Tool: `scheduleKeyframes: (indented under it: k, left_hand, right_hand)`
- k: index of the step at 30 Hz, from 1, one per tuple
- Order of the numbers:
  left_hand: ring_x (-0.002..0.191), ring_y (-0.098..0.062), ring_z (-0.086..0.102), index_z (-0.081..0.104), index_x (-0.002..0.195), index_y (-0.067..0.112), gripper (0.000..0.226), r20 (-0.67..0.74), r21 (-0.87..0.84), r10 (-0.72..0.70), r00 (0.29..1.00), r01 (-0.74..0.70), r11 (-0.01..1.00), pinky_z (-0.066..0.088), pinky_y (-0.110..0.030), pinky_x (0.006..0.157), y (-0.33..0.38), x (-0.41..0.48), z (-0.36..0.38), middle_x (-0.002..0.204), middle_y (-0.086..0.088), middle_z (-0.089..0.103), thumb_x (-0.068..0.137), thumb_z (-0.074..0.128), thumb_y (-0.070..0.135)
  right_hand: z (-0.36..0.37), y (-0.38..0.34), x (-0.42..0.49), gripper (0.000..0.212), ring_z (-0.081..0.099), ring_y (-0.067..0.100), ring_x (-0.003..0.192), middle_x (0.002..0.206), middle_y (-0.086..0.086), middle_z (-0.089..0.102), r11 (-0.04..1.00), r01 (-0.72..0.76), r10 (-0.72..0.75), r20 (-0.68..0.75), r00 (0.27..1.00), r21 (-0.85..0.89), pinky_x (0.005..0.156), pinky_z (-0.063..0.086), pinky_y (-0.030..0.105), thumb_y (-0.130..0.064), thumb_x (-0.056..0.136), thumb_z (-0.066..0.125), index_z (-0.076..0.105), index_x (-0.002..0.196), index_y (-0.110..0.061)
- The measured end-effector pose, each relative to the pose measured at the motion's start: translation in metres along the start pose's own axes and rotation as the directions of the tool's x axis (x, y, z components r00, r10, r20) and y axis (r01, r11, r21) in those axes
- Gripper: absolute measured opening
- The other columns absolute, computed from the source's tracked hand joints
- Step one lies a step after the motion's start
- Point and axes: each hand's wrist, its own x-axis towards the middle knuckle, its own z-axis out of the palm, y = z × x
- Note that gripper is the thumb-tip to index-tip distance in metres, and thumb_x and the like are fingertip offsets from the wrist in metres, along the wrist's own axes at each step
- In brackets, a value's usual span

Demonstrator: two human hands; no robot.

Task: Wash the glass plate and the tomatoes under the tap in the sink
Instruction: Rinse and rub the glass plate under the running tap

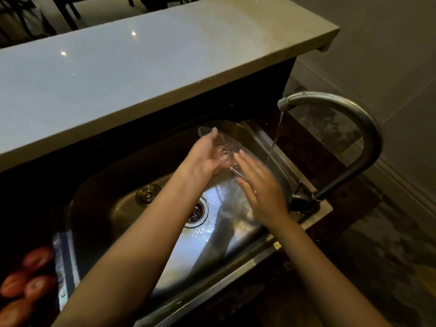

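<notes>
Head view: the left hand cups the glass plate from below, fingers curled on its far edge, while the right hand lies flat and open against its near side, gripping nothing. The stream from the tap falls just right of the grip, so the wet plate could slip and strike the sink. The basin below holds only water and a drain. The tomatoes wait far left of the grip, unwashed.
</notes>
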Motion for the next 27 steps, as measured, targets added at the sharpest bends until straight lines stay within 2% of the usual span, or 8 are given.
scheduleKeyframes:
  k: [4, 8, 10, 15, 18, 22, 24, 27]
  left_hand:
    - [0.094, -0.028, 0.060, 0.064, 0.080, 0.010, 0.037, 0.044, -0.155, 0.076, 0.996, -0.068, 0.986, 0.052, -0.049, 0.075, -0.012, -0.003, -0.028, 0.090, -0.016, 0.067, 0.099, 0.038, 0.029]
    - [0.098, -0.031, 0.061, 0.058, 0.086, 0.016, 0.028, 0.167, -0.173, 0.135, 0.977, -0.106, 0.979, 0.050, -0.061, 0.077, -0.031, -0.005, -0.052, 0.101, -0.011, 0.063, 0.099, 0.036, 0.027]
    - [0.098, -0.031, 0.065, 0.059, 0.090, 0.016, 0.028, 0.244, -0.169, 0.147, 0.958, -0.107, 0.980, 0.048, -0.061, 0.080, -0.040, -0.007, -0.061, 0.103, -0.011, 0.065, 0.098, 0.034, 0.027]
    - [0.100, -0.033, 0.067, 0.059, 0.106, 0.013, 0.029, 0.301, -0.160, 0.157, 0.941, -0.112, 0.981, 0.051, -0.061, 0.080, -0.050, -0.007, -0.065, 0.108, -0.015, 0.069, 0.089, 0.044, 0.031]
    - [0.097, -0.026, 0.068, 0.056, 0.114, 0.015, 0.046, 0.234, -0.121, 0.207, 0.950, -0.183, 0.976, 0.054, -0.050, 0.081, -0.046, -0.001, -0.065, 0.113, -0.013, 0.065, 0.094, 0.028, 0.045]
    - [0.092, -0.019, 0.070, 0.051, 0.120, 0.019, 0.051, 0.201, -0.156, 0.243, 0.949, -0.214, 0.964, 0.059, -0.037, 0.074, -0.043, 0.004, -0.072, 0.104, -0.005, 0.071, 0.096, 0.019, 0.050]
    - [0.096, -0.023, 0.069, 0.045, 0.131, 0.019, 0.053, 0.199, -0.182, 0.255, 0.946, -0.220, 0.958, 0.059, -0.041, 0.073, -0.042, 0.002, -0.079, 0.120, -0.009, 0.063, 0.094, 0.024, 0.051]
    - [0.104, -0.029, 0.066, 0.043, 0.133, 0.018, 0.055, 0.236, -0.191, 0.264, 0.935, -0.222, 0.956, 0.057, -0.049, 0.075, -0.045, -0.003, -0.089, 0.128, -0.012, 0.058, 0.090, 0.029, 0.049]
  right_hand:
    - [0.011, 0.022, 0.010, 0.056, 0.009, 0.011, 0.144, 0.156, -0.010, 0.016, 0.992, -0.034, 0.061, 0.231, 0.971, -0.118, 0.117, 0.007, 0.038, -0.057, 0.092, 0.008, 0.009, 0.144, -0.037]
    - [0.010, 0.065, 0.041, 0.058, -0.004, 0.016, 0.146, 0.159, -0.005, -0.001, 0.912, -0.362, 0.402, 0.253, 0.880, -0.191, 0.118, 0.000, 0.043, -0.054, 0.095, 0.011, 0.006, 0.148, -0.031]
    - [0.003, 0.079, 0.059, 0.062, -0.007, 0.018, 0.146, 0.160, -0.001, -0.005, 0.878, -0.444, 0.477, 0.251, 0.842, -0.179, 0.116, 0.000, 0.043, -0.054, 0.095, 0.016, 0.004, 0.149, -0.026]
    - [0.002, 0.051, 0.089, 0.072, -0.010, 0.022, 0.146, 0.159, 0.005, -0.011, 0.885, -0.281, 0.388, 0.256, 0.885, -0.371, 0.118, -0.005, 0.044, -0.059, 0.093, 0.015, -0.003, 0.149, -0.018]
    - [0.014, 0.012, 0.077, 0.065, -0.014, 0.019, 0.145, 0.158, 0.003, -0.013, 0.922, -0.029, 0.174, 0.347, 0.922, -0.386, 0.114, -0.012, 0.043, -0.055, 0.094, 0.012, -0.004, 0.148, -0.023]
    - [0.012, 0.002, 0.027, 0.057, -0.002, 0.018, 0.146, 0.158, -0.003, 0.001, 0.879, 0.262, -0.104, 0.377, 0.920, -0.398, 0.117, -0.004, 0.044, -0.051, 0.096, 0.017, 0.002, 0.148, -0.031]
    - [-0.002, 0.023, 0.019, 0.055, -0.002, 0.018, 0.146, 0.156, -0.009, 0.000, 0.898, 0.170, -0.037, 0.317, 0.948, -0.405, 0.116, -0.007, 0.043, -0.053, 0.095, 0.014, 0.003, 0.146, -0.036]
    - [-0.022, 0.052, 0.039, 0.057, -0.006, 0.018, 0.146, 0.158, -0.009, -0.003, 0.932, -0.141, 0.218, 0.206, 0.954, -0.335, 0.116, -0.003, 0.045, -0.055, 0.094, 0.019, 0.005, 0.147, -0.037]
